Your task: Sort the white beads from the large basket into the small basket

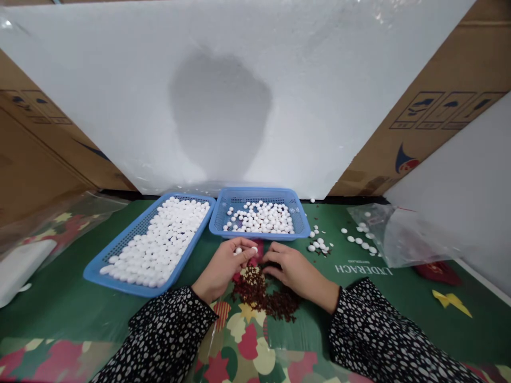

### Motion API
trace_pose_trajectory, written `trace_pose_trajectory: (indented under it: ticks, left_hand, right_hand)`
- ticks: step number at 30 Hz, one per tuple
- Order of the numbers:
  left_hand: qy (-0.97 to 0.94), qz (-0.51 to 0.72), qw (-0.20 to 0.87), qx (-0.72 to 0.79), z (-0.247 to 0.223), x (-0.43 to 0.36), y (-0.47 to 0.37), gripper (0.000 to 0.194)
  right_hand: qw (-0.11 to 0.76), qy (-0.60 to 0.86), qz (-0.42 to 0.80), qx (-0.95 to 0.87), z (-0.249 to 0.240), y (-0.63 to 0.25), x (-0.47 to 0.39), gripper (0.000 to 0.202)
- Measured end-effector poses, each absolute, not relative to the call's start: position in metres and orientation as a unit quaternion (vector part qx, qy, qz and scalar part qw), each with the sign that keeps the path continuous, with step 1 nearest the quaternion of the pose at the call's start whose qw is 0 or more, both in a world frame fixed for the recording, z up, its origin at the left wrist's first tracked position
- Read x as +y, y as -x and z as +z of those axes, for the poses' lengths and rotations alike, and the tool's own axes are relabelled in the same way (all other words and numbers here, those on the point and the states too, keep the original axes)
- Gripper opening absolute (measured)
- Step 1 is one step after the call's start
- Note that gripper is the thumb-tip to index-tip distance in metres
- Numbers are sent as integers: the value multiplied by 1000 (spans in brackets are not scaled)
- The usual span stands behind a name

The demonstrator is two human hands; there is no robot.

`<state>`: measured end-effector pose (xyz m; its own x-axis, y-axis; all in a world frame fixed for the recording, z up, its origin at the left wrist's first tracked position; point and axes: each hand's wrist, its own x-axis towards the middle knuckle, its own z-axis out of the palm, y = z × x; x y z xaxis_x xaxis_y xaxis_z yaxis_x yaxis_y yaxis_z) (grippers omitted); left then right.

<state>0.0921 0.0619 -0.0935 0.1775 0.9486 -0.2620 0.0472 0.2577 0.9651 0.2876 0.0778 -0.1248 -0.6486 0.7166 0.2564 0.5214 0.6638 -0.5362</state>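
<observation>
My left hand (227, 265) is closed, with a couple of small white balls (254, 249) between its thumb and fingers. Opposite it, my right hand (291, 268) has its fingers curled in; whatever they hold, if anything, is hidden. A loose pile of dark red-brown bits (265, 298) lies under and in front of both hands. Just beyond them stands a blue perforated basket (258, 235) partly filled with white balls. To the left, a second blue basket (96, 272) holds a dense layer of the same balls.
Loose white balls (320, 244) and crumbs lie right of the middle basket. A clear plastic bag (407, 236) and yellow scraps (451, 302) are farther right. A white object (27, 266) sits at the left edge. Behind the green table covering (331, 308) rises a white panel (303, 117).
</observation>
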Motion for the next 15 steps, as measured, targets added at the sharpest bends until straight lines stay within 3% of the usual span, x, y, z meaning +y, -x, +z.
trace_pose_trajectory:
  ticks: [9,15]
  left_hand:
    - [-479,381,611,503,-95,61,-91,32]
    - [-466,375,626,500,-92,59,-92,31]
  right_hand:
    - [252,342,211,-880,-125,-284,77,16]
    - [415,374,357,-748,-119,-288,75,12]
